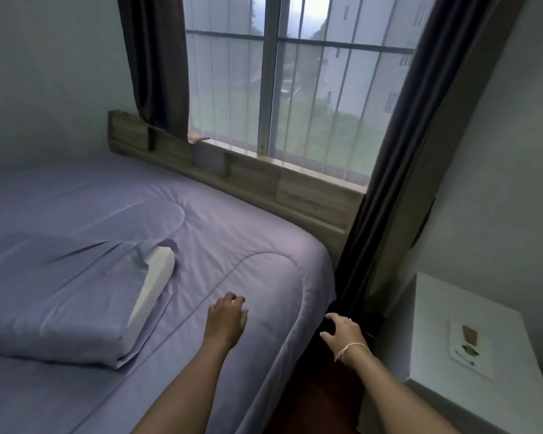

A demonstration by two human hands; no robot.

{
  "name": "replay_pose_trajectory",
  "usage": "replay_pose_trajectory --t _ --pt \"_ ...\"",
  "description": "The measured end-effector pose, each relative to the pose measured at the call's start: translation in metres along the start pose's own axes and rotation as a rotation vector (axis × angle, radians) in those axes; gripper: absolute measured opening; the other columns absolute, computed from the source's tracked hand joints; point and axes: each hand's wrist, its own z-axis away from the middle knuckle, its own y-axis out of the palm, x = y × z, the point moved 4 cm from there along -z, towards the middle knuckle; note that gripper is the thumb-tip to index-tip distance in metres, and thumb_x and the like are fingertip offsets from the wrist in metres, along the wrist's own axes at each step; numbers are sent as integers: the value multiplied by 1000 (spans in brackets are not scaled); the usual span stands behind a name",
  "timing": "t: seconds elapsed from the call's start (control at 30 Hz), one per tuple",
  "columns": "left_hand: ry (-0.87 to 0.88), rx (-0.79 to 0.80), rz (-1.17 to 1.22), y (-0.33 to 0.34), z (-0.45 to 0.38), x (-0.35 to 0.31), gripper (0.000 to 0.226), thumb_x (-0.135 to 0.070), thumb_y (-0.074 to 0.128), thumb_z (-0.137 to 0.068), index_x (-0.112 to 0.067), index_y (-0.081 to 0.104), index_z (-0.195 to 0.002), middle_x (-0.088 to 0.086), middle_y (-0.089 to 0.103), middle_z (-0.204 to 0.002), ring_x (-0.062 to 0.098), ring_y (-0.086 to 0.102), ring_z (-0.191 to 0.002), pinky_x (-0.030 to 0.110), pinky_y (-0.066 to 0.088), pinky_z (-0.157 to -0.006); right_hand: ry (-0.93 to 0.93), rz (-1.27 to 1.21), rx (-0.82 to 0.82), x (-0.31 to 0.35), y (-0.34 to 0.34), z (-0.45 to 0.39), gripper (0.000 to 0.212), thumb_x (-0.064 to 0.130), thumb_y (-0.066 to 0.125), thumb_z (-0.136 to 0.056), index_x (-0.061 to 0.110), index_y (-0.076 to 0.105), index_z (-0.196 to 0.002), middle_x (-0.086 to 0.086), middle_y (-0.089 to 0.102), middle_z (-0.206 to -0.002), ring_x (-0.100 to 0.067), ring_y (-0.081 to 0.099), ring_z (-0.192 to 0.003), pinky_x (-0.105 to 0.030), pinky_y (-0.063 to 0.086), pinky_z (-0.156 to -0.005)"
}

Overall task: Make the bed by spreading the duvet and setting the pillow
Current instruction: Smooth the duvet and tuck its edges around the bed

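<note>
A lilac quilted duvet [239, 233] lies flat over the bed and hangs down its right side. On it at the left rests a pillow [63, 302] in a lilac case, its white inner showing at the open right end. My left hand [226, 321] hovers palm down just above the duvet near the bed's right edge, fingers loosely curled, holding nothing. My right hand [342, 333] is off the bed's edge, over the dark gap beside it, fingers spread and empty.
A wooden headboard shelf [248, 173] runs under the window [282, 83]. Dark curtains [386, 195] hang at both sides; the right one drops into the gap by the bed. A white bedside table [452, 311] with a small flat item stands at right.
</note>
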Motion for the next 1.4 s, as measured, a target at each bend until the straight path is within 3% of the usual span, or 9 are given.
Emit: replay_pose_trajectory --t 0.27,0.6,0.77,0.87,1.03,1.1,1.23,1.33,1.4 --pt "-3 87 -24 41 -163 -44 34 -37 47 -94 -19 56 -121 5 55 -127 27 54 -112 39 42 -93 55 -19 -1 -26 -67 -167 57 35 67 -82 23 46 -134 -4 56 -131 -25 49 -123 -38 45 -101" --pt "-229 252 -107 156 -310 -62 40 -49 46 -92 -19 57 -118 5 54 -120 26 52 -108 37 45 -88 82 -91 273 -65 -35 -400 73 30 71 -80 16 36 -142 -9 49 -140 -26 46 -129 -31 39 -106" --pt "-369 298 -182 207 -352 -70 49 -44 73 -73 -12 60 -108 14 59 -104 35 59 -90 43 51 -72 128 -157 373 -86 -12 -489 73 26 73 -75 13 41 -139 -10 52 -138 -27 50 -127 -29 41 -102" --pt "-393 204 -158 216 -382 -84 61 -43 78 -66 -14 57 -115 15 59 -110 34 60 -97 43 51 -78 109 -225 334 -88 -6 -531 64 38 65 -66 27 50 -127 -2 59 -129 -25 57 -118 -30 46 -93" --pt "-454 211 -281 229 -415 -91 67 -68 64 -62 -17 56 -105 11 58 -96 32 57 -85 39 47 -67 208 -347 348 -82 29 -569 96 33 75 -65 25 25 -147 -3 41 -148 -24 42 -134 -38 38 -109" --pt "-413 235 -363 241 -424 -89 59 -67 64 -60 -19 59 -93 9 59 -87 30 57 -76 37 45 -59 245 -361 295 -83 41 -572 84 34 76 -67 22 39 -141 -7 52 -139 -29 50 -126 -40 43 -104" --pt "-187 198 -449 263 -432 -91 24 -46 64 -76 -22 60 -76 3 62 -76 27 57 -67 34 43 -57 265 -261 115 -103 44 -576 20 27 65 -81 13 64 -95 -15 68 -98 -39 59 -96 -42 50 -80" --pt "-98 141 -399 267 -437 -103 23 -41 42 -86 -24 57 -81 -1 63 -76 25 58 -68 34 39 -62 388 -321 47 -119 40 -582 15 26 63 -85 13 67 -90 -15 70 -95 -39 62 -92 -40 49 -77" --pt "-8 112 -329 267 -445 -116 14 -38 46 -88 -25 51 -85 -2 61 -76 25 58 -71 35 30 -66 549 -374 -5 -132 41 -584 20 25 62 -86 13 70 -100 -16 70 -104 -41 62 -98 -39 49 -79"
